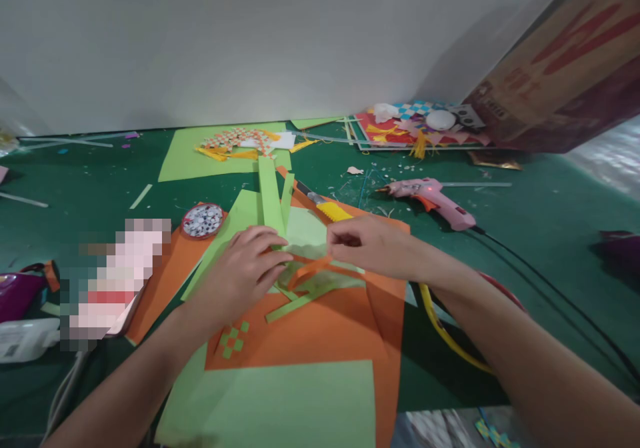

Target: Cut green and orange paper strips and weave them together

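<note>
An orange paper strip (313, 269) is looped between my two hands, above the stacked orange and green paper. My right hand (373, 245) pinches it between thumb and forefinger. At the strip's other end, the bent fingers of my left hand (250, 258) close on it; the exact contact is partly hidden. Below lie loose green paper strips (293, 306), one crossing the orange sheet (320, 341). A small green-and-orange checkered woven piece (233, 340) rests near my left wrist. Just beyond my right hand is a yellow-handled craft knife (333, 210), its dark end pointing away.
A pink glue gun (435, 198) with a black cord lies at the right. On the left are a phone (120, 281), a round container of small pieces (203, 221) and a white bottle (27, 339). Woven paper with yellow tassels (240, 143) lies at the back; a paper bag (560, 68) stands right.
</note>
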The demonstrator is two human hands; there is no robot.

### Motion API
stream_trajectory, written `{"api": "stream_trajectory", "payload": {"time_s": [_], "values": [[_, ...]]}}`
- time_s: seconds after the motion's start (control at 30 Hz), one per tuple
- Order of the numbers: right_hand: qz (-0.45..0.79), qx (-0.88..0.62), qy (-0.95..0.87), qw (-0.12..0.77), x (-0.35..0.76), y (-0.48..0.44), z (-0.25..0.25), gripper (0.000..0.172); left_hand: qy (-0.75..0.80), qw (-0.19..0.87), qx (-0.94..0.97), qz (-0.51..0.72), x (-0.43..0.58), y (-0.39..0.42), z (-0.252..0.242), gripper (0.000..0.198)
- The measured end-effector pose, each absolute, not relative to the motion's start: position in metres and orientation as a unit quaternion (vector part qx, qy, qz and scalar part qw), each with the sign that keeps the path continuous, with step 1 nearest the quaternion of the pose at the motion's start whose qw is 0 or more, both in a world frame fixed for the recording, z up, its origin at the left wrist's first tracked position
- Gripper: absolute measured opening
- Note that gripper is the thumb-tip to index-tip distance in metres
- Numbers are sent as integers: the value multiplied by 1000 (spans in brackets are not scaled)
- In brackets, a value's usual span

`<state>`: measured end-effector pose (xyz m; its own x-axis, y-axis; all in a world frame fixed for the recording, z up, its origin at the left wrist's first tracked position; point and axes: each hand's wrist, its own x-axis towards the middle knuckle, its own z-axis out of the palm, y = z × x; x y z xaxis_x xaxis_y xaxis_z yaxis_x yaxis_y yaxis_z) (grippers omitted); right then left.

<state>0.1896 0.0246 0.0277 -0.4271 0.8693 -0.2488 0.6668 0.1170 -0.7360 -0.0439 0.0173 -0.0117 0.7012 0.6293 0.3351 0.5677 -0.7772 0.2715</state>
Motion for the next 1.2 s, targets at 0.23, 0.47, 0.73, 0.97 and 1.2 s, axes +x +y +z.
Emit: {"api": "stream_trajectory", "payload": {"time_s": [0.23,0.47,0.73,0.97,1.2], "values": [[366,-487,-792,36,194,23,14,30,288,105,926,219,-39,11,-7,25],[228,-541,-804,97,185,21,11,20,235,94,943,215,-36,12,-10,17],[219,-538,-813,46,168,10,16,7,217,92,946,224,-34,11,-7,16],[190,-543,-818,19,163,8,21,10,222,100,946,216,-34,11,-6,18],[197,-550,-811,27,163,8,18,12,225,107,945,211,-34,11,-5,18]]}}
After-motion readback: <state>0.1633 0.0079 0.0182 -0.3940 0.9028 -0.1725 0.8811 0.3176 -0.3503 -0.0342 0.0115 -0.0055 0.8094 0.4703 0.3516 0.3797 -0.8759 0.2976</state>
